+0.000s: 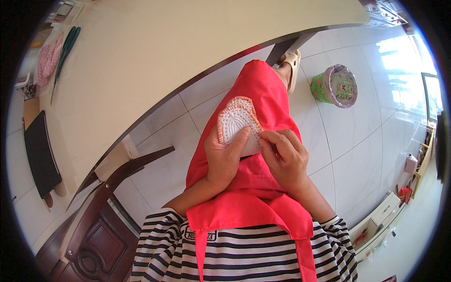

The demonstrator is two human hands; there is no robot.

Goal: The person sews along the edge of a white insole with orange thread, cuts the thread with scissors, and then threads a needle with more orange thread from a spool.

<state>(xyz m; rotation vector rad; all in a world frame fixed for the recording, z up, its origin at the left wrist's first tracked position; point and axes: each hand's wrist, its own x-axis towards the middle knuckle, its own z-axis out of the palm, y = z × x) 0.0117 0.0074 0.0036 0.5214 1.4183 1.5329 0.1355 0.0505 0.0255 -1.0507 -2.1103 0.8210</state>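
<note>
White stitched insoles (235, 123), at least two overlapping, rest above my lap, with orange overcast stitching along the curved edge. My left hand (227, 155) grips them from the left side, its thumb lying on top. At their right edge my right hand (284, 155) pinches thumb and forefinger together, close to the border stitches; whether a needle or thread is between the fingertips is too small to tell. A red apron (262, 88) covers my lap beneath both hands.
A pale table (169, 46) curves across the front and left, bearing green-handled scissors (67, 49), pink patterned cloth (49, 61) and a black flat object (41, 155). A lined green wastebasket (319, 88) stands on the tiled floor at right. A dark wooden chair (119, 172) is at lower left.
</note>
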